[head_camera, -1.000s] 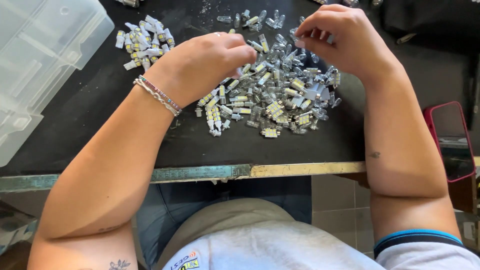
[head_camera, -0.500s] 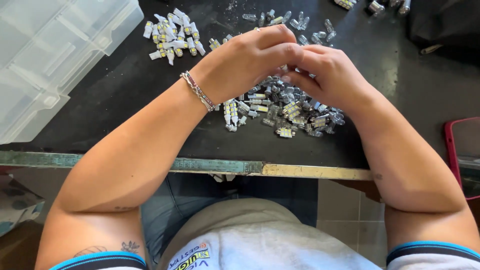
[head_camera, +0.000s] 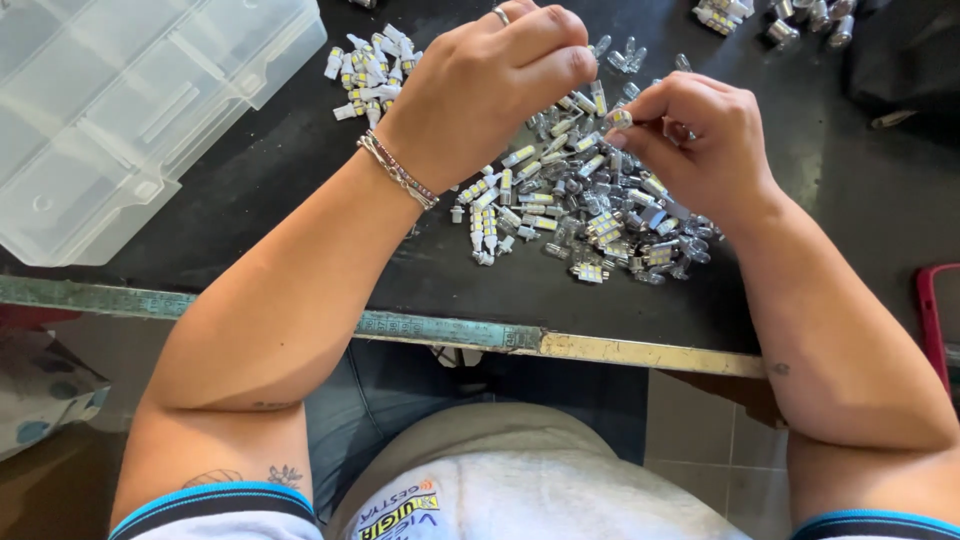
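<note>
A heap of small LED bulbs (head_camera: 575, 205) with clear and white bodies lies on the black table top (head_camera: 300, 200). My left hand (head_camera: 490, 75), with a ring and a bracelet, hovers over the heap's left part with fingers curled; whether it holds anything is hidden. My right hand (head_camera: 695, 140) is over the heap's right part and pinches one small bulb (head_camera: 620, 118) between thumb and forefinger. A smaller pile of white bulbs (head_camera: 365, 65) lies to the left of my left hand.
A clear plastic compartment box (head_camera: 110, 110) sits at the far left. More bulbs (head_camera: 770, 15) lie at the top right. A red-edged object (head_camera: 930, 310) is at the right edge. The table's worn metal front edge (head_camera: 450, 330) runs below my forearms.
My hands came together over the heap and have now drawn slightly apart. My right hand has lifted a single bulb. The view has shifted, so the table appears lower and to the right.
</note>
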